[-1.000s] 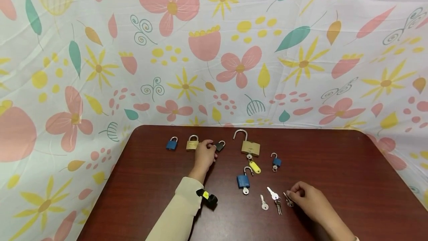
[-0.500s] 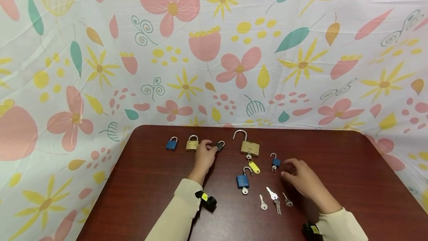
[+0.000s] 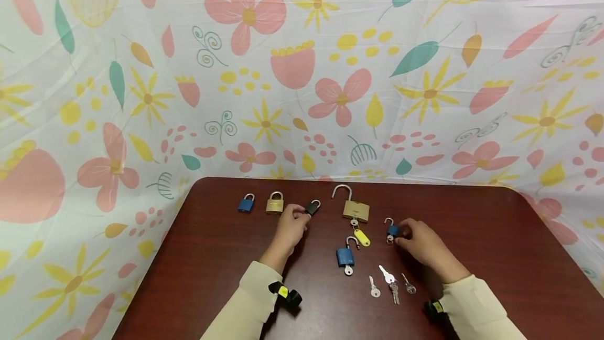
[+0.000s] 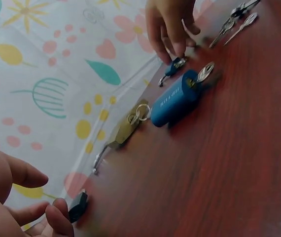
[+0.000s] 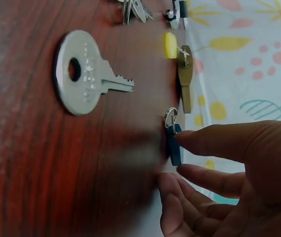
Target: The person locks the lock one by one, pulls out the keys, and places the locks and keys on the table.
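In the head view my left hand (image 3: 289,231) lies beside a small black padlock (image 3: 312,207), its fingertips at the lock's near edge. The left wrist view shows a gap between that thumb and the forefinger. My right hand (image 3: 427,244) is at a small blue padlock (image 3: 392,230) with a raised shackle and a key in it. Its thumb and forefinger spread at the lock's right side; the right wrist view shows the thumb tip (image 5: 187,140) close against the lock, contact hard to tell. Left of them sit a large brass padlock (image 3: 356,211) and a blue padlock (image 3: 345,257), both unlocked with keys inserted.
At the back left stand a closed blue padlock (image 3: 246,204) and a closed brass padlock (image 3: 274,205). Loose keys lie near the front: a single key (image 3: 375,287), a key bunch (image 3: 394,290) and another key (image 3: 408,284). A yellow tag (image 3: 362,237) hangs off the large brass lock.
My right hand has left the loose key at the front and moved up and leftward to the small blue padlock. My left hand has drawn back slightly, showing more of the black padlock.
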Motion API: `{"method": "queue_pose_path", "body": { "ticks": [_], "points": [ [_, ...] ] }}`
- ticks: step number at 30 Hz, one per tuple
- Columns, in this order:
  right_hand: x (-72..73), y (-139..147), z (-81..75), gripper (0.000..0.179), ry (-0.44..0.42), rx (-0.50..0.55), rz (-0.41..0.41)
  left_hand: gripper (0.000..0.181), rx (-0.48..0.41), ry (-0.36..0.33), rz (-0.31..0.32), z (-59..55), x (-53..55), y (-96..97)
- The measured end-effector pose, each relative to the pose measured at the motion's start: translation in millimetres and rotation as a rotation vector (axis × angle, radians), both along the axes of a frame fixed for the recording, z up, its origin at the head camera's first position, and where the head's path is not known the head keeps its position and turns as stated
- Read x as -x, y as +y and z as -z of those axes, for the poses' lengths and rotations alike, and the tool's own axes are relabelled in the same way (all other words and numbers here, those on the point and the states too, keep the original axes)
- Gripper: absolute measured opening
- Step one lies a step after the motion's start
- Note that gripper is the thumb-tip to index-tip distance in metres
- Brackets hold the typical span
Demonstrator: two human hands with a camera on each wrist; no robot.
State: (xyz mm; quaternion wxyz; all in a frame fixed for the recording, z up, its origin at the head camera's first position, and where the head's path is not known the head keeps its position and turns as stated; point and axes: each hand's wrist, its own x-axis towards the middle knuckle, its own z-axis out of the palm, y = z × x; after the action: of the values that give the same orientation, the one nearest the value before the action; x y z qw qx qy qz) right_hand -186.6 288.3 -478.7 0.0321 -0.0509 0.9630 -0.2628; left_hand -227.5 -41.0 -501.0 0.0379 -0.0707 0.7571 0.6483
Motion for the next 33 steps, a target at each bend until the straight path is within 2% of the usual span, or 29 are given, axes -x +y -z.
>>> {"method": "queue_pose_path", "body": {
  "ticks": [8, 20, 27, 33],
  "points": [
    [8.2, 3, 2.0, 0.032, -0.053, -0.004, 0.023, 0.026, 0.017, -0.004, 0.048, -6.6, -15.2, -2.6],
    [11.1, 5, 1.3, 0.028, -0.031, 0.034, 0.022, 0.034, -0.038, -0.003, 0.094, -20.1, -23.5, 1.7],
    [5.0, -14, -13.0, 0.025, 0.043, 0.077, 0.018, 0.036, -0.075, -0.007, 0.145, -26.2, -28.2, 12.9],
    [-5.1, -40, -32.2, 0.026, 0.133, 0.126, -0.017, 0.030, -0.079, 0.007, 0.241, -38.3, -34.8, 21.9]
  ]
}}
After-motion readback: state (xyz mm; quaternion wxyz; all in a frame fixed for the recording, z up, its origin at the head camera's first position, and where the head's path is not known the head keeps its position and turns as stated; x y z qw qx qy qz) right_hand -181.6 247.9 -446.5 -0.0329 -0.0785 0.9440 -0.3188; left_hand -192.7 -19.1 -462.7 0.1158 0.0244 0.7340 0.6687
